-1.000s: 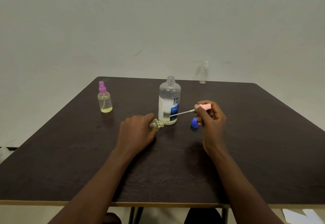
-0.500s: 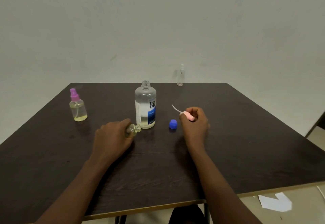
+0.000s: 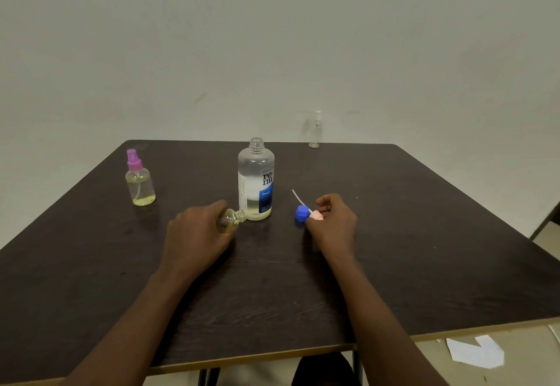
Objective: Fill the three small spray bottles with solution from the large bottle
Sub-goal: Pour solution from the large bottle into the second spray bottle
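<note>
Worktop (image 3: 394, 234): dark wood grain, set against a pale wall.
Large bottle (image 3: 256, 179): stood upright near the middle, uncapped, with pale liquid only in its lower part.
Blue cap (image 3: 301, 213): lay on the worktop just right of the large bottle, close beside the right hand.
Left hand (image 3: 197, 231): fingers were curled round the small bottle, gripping its body.
Small bottle (image 3: 230, 220): had no top and was tilted, its open neck pointing at the base of the large bottle, just beside it. A little yellowish liquid showed inside. Whether it touched the worktop could not be told.
Right hand (image 3: 333, 222): was low over the worktop, fingers curled and pinching the pink spray head (image 3: 316, 216).
Tube (image 3: 298, 196): thin and white, stuck out from the spray head, up and to the left behind the blue cap.
Pink-topped bottle (image 3: 140, 182): stood upright at the left, well apart, mostly full of yellowish liquid.
Clear bottle (image 3: 315, 131): stood upright at the far edge with its top on.
Floor: a white paper scrap (image 3: 475, 355) lay at the lower right.
</note>
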